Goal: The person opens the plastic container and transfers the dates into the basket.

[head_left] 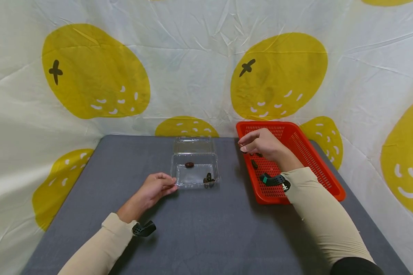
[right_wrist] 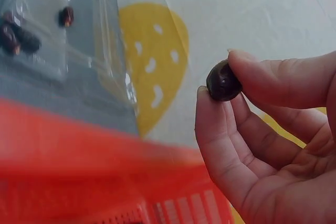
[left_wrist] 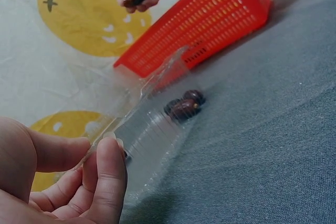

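A clear plastic clamshell box [head_left: 192,179] lies with its lid [head_left: 194,145] folded back, away from me. Inside it, one dark brown date [head_left: 189,165] sits apart towards the back and several more dates [head_left: 209,180] are bunched in the front right corner. At the box's front left corner my left hand [head_left: 155,188] pinches the rim between thumb and fingers. My right hand [head_left: 266,147] is raised over the left side of a red basket [head_left: 270,199], pinching a single date [right_wrist: 224,81] between thumb and fingertips.
Some dates [head_left: 254,164] lie in the basket, partly hidden behind my right hand. Both containers stand on a grey table [head_left: 206,229]. A white cloth [head_left: 189,76] with yellow fruit prints hangs behind the table and along its sides.
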Demonstrator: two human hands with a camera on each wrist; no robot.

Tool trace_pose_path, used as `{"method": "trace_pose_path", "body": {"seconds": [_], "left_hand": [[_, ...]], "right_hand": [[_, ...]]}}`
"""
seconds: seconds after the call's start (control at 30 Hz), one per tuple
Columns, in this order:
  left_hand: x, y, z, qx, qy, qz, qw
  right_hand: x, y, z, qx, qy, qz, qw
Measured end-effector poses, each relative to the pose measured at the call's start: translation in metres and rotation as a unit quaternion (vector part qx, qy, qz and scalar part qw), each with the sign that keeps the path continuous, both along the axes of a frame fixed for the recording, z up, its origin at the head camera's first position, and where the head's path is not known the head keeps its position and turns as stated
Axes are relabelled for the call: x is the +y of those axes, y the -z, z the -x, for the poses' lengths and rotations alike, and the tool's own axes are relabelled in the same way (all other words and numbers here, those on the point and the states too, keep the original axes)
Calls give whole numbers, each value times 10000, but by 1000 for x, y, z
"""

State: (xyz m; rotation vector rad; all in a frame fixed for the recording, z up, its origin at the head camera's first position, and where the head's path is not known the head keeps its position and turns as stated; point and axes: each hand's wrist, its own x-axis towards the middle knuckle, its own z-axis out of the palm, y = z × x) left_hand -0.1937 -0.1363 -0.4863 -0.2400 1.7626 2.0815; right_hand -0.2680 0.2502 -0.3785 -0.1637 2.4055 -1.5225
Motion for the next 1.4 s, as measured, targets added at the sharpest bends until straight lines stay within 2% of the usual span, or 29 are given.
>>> {"method": "trace_pose_path", "body": {"seconds": [0.67, 0.93, 1.4], "left_hand": [[2, 0, 0, -51, -34, 130, 9999], [1, -1, 0, -62, -30, 96, 9999], [1, -1, -2, -68, -73, 99, 9999]], "right_hand": [[56, 24, 8, -461, 698, 365, 9958], [66, 32, 12, -517, 838, 116, 9951], [72, 43, 16, -604, 1103, 4, 9921]]}}
